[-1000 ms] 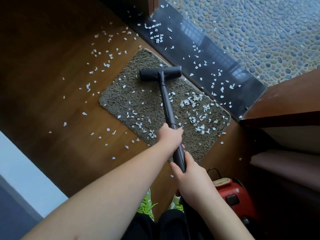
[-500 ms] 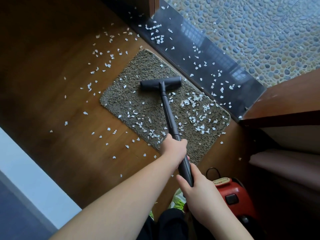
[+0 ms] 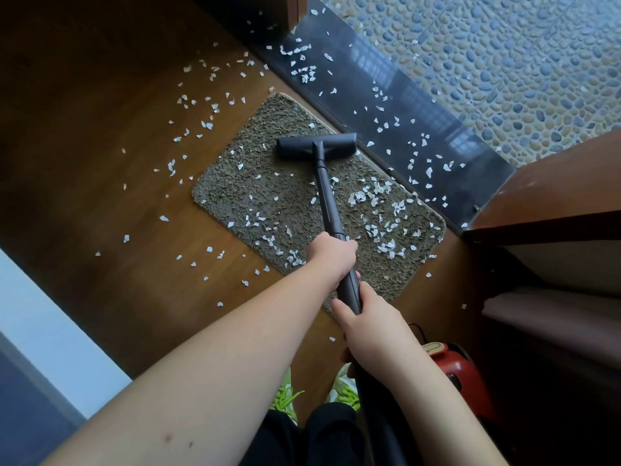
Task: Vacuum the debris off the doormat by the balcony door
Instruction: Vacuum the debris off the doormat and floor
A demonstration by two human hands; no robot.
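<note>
A brown shaggy doormat lies on the wooden floor beside the dark door sill. White paper scraps cover its right and near parts; the strip behind the nozzle looks mostly bare. The black vacuum nozzle rests on the mat near its far edge. Its black wand runs back toward me. My left hand grips the wand higher up, and my right hand grips it just below, closer to my body.
More scraps lie on the wooden floor left of the mat and on the dark sill. A pebble-tiled balcony floor lies beyond. The red vacuum body stands at my right, by dark wooden furniture. My green-laced shoes show below.
The nozzle was pulled back toward me along the mat, then pushed forward again toward the sill. Both hands kept their grip on the wand.
</note>
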